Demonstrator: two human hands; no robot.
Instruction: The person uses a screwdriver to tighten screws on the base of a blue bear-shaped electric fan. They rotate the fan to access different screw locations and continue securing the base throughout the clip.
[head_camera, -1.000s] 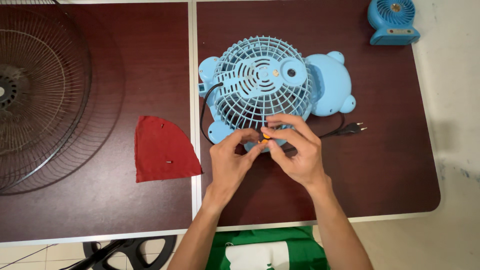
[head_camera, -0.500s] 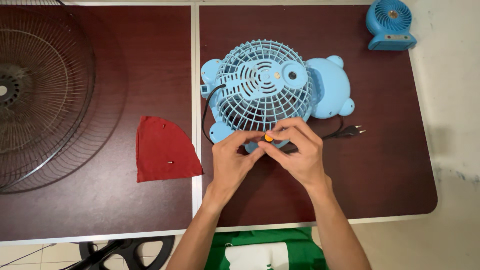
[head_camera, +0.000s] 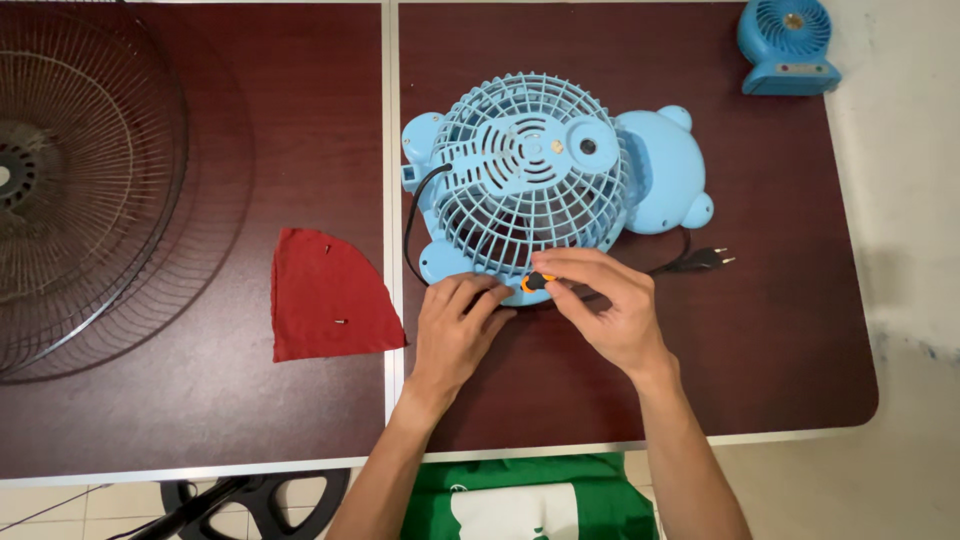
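Observation:
A light blue bear-shaped table fan (head_camera: 530, 170) lies grille-up on the dark red table (head_camera: 750, 330). My right hand (head_camera: 605, 310) pinches a small screwdriver with an orange and black handle (head_camera: 537, 282) at the fan's near edge. My left hand (head_camera: 455, 325) rests flat against the fan's near rim, fingers touching its lower left foot. The fan's black cord (head_camera: 412, 215) loops at its left, and its plug (head_camera: 700, 260) lies to the right of my right hand.
A red cloth piece (head_camera: 325, 297) with two small screws on it lies left of the fan. A large wire fan guard (head_camera: 90, 180) fills the far left. A small blue desk fan (head_camera: 790, 45) stands at the back right corner.
My left hand dropped from pinching beside the screwdriver to lying flat on the fan's rim. My right hand shifted slightly with the screwdriver along the fan's edge.

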